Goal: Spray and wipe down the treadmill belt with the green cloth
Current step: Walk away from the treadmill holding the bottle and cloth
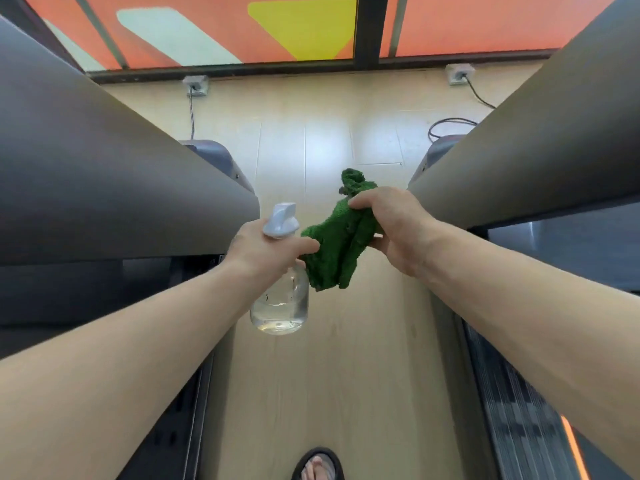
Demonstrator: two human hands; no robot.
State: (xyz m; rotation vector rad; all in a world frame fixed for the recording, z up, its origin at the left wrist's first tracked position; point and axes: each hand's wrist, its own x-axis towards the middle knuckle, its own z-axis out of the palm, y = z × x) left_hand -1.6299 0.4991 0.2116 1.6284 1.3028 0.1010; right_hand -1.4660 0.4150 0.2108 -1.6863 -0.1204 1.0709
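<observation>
Your left hand (266,249) is wrapped around the spray bottle (280,299) neck, and your right hand (391,230) pinches the bunched green cloth (337,247) between thumb and fingers.

head cam | looks forward and down | close over both hands | one view only

Pale wood floor (329,140) meets an orange-paned window wall (485,26) with two sockets (196,85).
</observation>
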